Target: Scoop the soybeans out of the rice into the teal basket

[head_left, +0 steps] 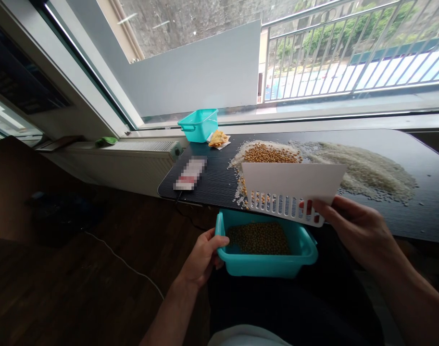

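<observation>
My left hand (204, 257) grips the left rim of a teal plastic tub (266, 264) partly filled with soybeans (258, 239). The tub sits just below the front edge of a black table (212, 185). My right hand (352, 228) holds a white slotted plastic panel (291, 190) upright at the table edge, above the tub, with a few beans against its slots. Behind the panel lies a heap of soybeans (271, 154) ringed by white rice. A larger spread of rice (359, 168) lies to the right.
A second teal tub (198, 124) stands at the table's far left corner by the window, with a yellow snack packet (218, 139) beside it. A phone (190, 174) lies on the table's left end. A white radiator (132, 161) and a white cable (125, 262) on the wooden floor are to the left.
</observation>
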`<state>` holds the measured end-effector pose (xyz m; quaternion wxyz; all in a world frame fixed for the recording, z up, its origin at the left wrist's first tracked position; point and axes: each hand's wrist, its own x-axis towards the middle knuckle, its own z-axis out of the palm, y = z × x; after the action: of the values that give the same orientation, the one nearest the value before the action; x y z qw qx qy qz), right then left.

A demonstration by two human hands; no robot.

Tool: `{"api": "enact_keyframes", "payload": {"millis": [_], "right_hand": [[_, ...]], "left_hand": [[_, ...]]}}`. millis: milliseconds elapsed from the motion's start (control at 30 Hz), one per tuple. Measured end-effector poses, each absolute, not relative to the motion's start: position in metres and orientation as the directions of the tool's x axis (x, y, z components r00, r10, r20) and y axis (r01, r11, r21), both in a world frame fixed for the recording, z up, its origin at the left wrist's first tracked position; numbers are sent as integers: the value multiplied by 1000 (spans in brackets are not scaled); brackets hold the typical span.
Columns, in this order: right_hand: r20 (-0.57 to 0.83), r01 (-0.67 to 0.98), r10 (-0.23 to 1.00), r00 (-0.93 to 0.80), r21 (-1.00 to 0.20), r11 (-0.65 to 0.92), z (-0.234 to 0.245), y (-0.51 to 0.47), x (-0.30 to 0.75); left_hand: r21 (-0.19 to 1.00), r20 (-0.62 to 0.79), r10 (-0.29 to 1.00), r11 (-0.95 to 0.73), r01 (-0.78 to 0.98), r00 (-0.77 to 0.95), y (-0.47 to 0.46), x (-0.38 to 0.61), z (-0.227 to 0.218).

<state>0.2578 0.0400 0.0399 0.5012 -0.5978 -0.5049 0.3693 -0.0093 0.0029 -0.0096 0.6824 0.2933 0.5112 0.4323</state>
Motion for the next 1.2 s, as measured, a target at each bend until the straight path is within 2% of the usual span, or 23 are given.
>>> {"api": "enact_keyframes", "payload": {"millis": [533, 733, 1033, 1200], "right_hand": [[101, 245, 971, 216, -968, 46, 34, 47, 250], [122, 308, 936, 331, -951, 16, 37, 44, 257], [145, 261, 970, 196, -961, 91, 32, 51, 236], [122, 296, 940, 320, -955, 23, 41, 46, 249]], "left_hand": [[846, -442, 892, 448, -288, 90, 3, -10, -9], [847, -445, 892, 449, -286, 80, 4, -10, -9], [845, -437, 894, 446, -295, 99, 4, -9, -9], [846, -440, 893, 448, -290, 96, 4, -8, -8]]}}
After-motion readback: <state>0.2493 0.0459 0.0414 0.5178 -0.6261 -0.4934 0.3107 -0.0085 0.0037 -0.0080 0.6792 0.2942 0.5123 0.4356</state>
